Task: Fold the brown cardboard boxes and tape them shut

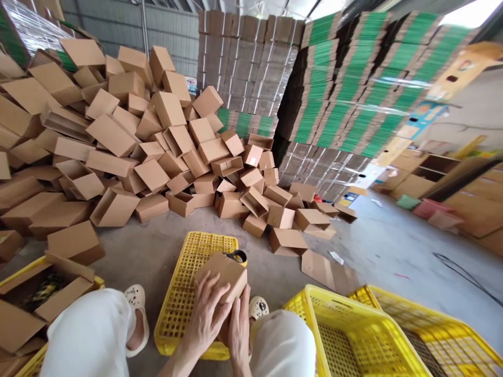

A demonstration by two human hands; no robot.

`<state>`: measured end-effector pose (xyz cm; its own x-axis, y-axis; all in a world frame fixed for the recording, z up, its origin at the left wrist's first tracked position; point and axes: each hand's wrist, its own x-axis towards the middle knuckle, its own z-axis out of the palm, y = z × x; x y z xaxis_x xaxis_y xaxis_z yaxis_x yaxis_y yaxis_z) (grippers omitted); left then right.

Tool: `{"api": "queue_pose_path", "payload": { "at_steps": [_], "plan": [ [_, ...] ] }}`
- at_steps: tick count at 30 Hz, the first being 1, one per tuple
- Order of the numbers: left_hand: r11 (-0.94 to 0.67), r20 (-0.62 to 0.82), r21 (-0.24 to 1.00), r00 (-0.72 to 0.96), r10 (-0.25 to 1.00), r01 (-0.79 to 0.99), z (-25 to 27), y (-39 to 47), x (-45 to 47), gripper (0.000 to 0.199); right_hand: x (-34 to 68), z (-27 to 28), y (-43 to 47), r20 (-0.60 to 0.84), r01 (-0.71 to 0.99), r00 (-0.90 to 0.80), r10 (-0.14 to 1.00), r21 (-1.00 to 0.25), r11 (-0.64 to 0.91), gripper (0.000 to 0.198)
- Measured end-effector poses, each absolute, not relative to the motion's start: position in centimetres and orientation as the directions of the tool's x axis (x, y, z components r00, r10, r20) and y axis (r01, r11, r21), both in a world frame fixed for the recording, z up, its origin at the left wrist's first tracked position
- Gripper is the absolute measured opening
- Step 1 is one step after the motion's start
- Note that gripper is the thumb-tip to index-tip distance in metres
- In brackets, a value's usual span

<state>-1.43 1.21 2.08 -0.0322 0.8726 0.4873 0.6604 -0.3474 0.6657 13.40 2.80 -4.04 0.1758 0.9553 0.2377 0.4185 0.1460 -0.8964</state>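
A small brown cardboard box (pixel 226 271) is held between my two hands above an upturned yellow plastic crate (pixel 173 309). My left hand (pixel 208 309) lies over the box's top and near left edge, fingers spread against the cardboard. Along the near right side presses my right hand (pixel 238 319), its fingers straight and close together. The underside of the box is hidden, so I cannot tell whether it touches the crate. Just behind the box shows a black looped object (pixel 237 255), perhaps scissor handles, partly hidden.
A large heap of loose cardboard boxes (pixel 113 133) fills the left and middle. Behind stand strapped stacks of flat cardboard (pixel 346 84). Yellow crates (pixel 314 319) stand at my right. An open carton (pixel 15 319) with dark contents sits in a crate at my left.
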Motion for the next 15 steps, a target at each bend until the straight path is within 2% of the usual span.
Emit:
{"api": "queue_pose_path", "payload": {
  "at_steps": [3, 6, 8, 11, 15],
  "plan": [
    [-0.410, 0.472, 0.688, 0.060, 0.880, 0.599, 2.1, 1.4, -1.0, 0.030, 14.3, 0.5, 4.8, 0.227, 0.375, 0.261, 0.938, -0.919, 0.118, 0.084],
    [-0.403, 0.451, 0.745, 0.043, 0.891, 0.531, 0.8, 1.5, -1.0, 0.040, 15.3, 4.0, 6.0, 0.213, 0.355, 0.175, 0.961, -0.924, 0.141, 0.072],
    [-0.325, 0.405, 0.817, -0.071, 0.912, 0.475, -0.3, 1.2, -0.9, 0.052, 15.8, 4.9, 5.6, 0.194, 0.333, 0.106, 0.975, -0.931, 0.149, 0.064],
    [-0.147, 0.226, 0.934, -0.220, 0.949, 0.326, -1.0, 0.8, -0.9, 0.070, 16.0, 4.1, 3.4, 0.178, 0.328, 0.108, 0.978, -0.935, 0.134, 0.064],
    [0.037, -0.015, 0.994, -0.205, 0.979, 0.102, 0.0, 1.3, -2.1, 0.082, 15.6, 2.1, 0.0, 0.132, 0.383, 0.082, 0.988, -0.919, 0.091, 0.074]
  ]
}}
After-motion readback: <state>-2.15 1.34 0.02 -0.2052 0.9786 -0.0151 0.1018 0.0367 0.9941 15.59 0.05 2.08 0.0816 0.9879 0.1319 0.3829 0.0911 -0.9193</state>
